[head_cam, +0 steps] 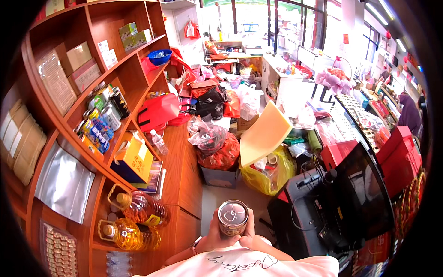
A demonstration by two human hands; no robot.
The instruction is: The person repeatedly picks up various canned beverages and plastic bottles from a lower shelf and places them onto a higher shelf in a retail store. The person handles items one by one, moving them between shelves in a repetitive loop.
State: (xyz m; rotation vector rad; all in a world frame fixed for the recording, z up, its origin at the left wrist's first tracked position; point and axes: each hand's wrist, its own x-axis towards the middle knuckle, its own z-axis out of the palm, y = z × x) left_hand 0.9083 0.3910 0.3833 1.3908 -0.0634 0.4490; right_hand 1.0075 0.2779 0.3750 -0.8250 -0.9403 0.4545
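Observation:
A metal drink can (pixel 233 215) with a pull-tab lid is upright close in front of my chest, its tab lying flat. My left hand (pixel 211 232) wraps its left side, and my right hand (pixel 250 231) holds it from the right, the thumbs near each other low on the can's near side. The lower part of the can is hidden by the hands. A wooden shelf unit to the left holds several drink cans (pixel 100 121), a yellow box (pixel 138 161) and two large bottles of oil (pixel 133 233).
A yellow bag (pixel 268 176) with a foam sheet (pixel 266 133) and a box topped by a red bag (pixel 221 152) stand ahead. On the right is a black monitor (pixel 367 194) by black equipment (pixel 297 207). A plastic bottle (pixel 159 142) stands on the wooden cabinet (pixel 181 166).

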